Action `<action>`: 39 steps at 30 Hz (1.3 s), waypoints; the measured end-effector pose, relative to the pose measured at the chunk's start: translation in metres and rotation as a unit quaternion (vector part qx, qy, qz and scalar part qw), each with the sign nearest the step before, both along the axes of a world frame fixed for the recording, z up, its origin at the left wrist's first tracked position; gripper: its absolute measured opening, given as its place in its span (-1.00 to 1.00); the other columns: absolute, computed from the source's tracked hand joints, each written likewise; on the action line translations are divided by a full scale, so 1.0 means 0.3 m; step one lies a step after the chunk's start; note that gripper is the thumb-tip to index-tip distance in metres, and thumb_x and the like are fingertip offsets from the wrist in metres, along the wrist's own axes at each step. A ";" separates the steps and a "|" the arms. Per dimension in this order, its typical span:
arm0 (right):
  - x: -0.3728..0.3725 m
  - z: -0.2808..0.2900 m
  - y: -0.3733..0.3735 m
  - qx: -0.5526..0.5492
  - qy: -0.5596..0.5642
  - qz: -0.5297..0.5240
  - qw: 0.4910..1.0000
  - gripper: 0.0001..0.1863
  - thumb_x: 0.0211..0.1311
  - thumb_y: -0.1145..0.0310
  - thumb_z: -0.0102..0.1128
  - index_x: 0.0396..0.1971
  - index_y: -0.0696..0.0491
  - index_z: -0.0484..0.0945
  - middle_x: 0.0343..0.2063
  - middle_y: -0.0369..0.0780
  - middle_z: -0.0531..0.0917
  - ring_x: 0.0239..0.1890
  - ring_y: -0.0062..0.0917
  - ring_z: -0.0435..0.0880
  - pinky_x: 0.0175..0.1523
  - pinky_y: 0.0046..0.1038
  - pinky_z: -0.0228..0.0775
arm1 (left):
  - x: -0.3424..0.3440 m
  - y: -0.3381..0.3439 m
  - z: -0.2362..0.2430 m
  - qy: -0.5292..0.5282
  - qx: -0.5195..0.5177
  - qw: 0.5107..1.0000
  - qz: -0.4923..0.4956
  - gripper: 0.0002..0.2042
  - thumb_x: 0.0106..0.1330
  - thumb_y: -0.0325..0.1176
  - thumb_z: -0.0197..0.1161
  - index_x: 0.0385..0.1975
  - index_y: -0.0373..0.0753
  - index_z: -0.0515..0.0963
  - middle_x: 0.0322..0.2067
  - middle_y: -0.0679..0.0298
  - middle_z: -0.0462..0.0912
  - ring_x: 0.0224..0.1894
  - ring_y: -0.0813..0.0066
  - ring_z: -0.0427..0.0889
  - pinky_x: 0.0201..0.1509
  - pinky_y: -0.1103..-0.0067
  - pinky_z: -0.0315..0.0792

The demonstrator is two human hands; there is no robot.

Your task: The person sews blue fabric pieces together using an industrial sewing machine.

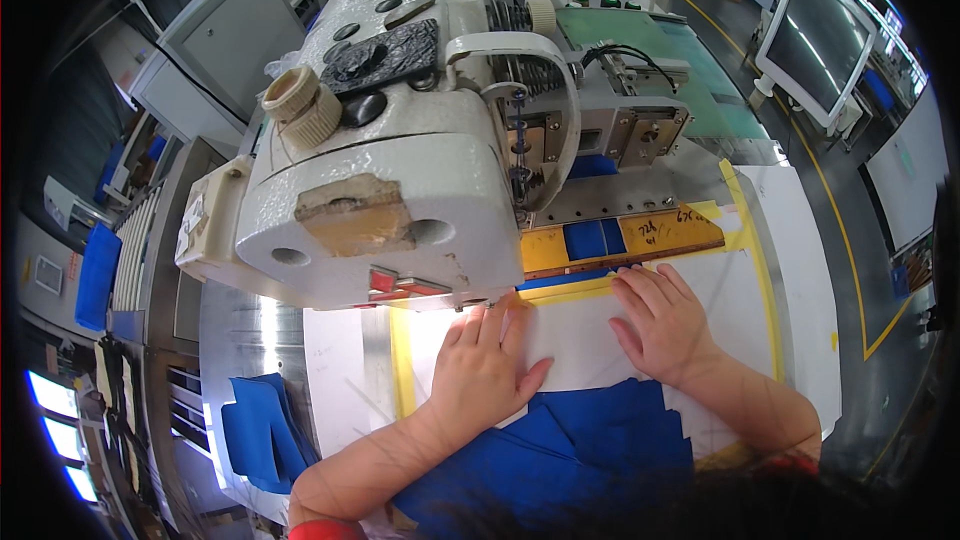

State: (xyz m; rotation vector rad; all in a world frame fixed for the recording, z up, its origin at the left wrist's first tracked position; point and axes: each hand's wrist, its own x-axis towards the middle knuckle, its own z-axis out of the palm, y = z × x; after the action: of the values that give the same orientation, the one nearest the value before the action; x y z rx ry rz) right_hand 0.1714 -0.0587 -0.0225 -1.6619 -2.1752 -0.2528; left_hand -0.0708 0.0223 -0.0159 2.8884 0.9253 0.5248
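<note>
A white industrial sewing machine [375, 205] fills the upper middle. My left hand [472, 370] reaches to the underside of its head, fingers extended at the yellow-taped edge of a white board [740, 300], fingertips partly hidden. My right hand [660, 325] has its slightly curved fingers apart, fingertips on the lower edge of a long yellow template [670, 232] with handwriting and blue fabric [590, 238] in its opening. Blue cut pieces [600, 430] lie below my hands, and another blue stack [262, 430] lies at the lower left.
A monitor [815, 40] stands at upper right beside an aisle with a yellow floor line. A green plate [710, 80] is behind the machine. Grey cabinets [215, 45], a blue bin [95, 275] and racks are at the left.
</note>
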 end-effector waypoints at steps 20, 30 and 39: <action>0.000 0.014 0.004 0.008 0.033 0.017 0.999 -0.61 0.04 0.37 0.30 -0.08 0.13 0.56 -0.03 -0.14 0.57 0.03 -0.27 0.54 0.23 -0.19 0.28 | -0.251 -0.123 0.125 0.009 -0.293 0.948 -0.128 -0.81 0.04 -0.33 0.43 -0.37 -0.10 0.56 -0.34 0.33 0.50 -0.22 0.31 0.56 -0.11 0.43 0.45; -0.278 0.208 -0.154 -0.340 0.291 0.220 0.867 -0.63 0.28 0.16 0.25 -0.08 0.13 0.57 -0.31 -0.12 0.68 -0.30 -0.20 0.68 -0.15 -0.31 0.52 | -0.224 -0.138 0.315 -0.055 -0.430 0.901 0.000 -0.79 0.19 -0.25 0.41 -0.27 -0.16 0.59 -0.42 0.27 0.64 -0.36 0.30 0.68 -0.20 0.51 0.56; -0.038 0.090 0.120 -0.356 0.408 -0.045 0.839 -0.73 0.28 0.26 0.25 -0.19 0.16 0.61 -0.33 -0.09 0.69 -0.36 -0.33 0.64 -0.17 -0.44 0.47 | -0.107 -0.034 0.149 -0.064 -0.098 0.992 -0.050 -0.72 0.21 -0.29 0.33 -0.11 -0.22 0.54 -0.09 0.18 0.55 -0.06 0.21 0.58 0.00 0.40 0.47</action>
State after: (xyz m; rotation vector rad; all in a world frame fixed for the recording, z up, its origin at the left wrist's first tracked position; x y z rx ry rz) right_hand 0.1599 -0.0228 0.0045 -1.7262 -1.5595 1.1717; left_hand -0.1028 0.0122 0.0287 2.6732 0.7634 0.5676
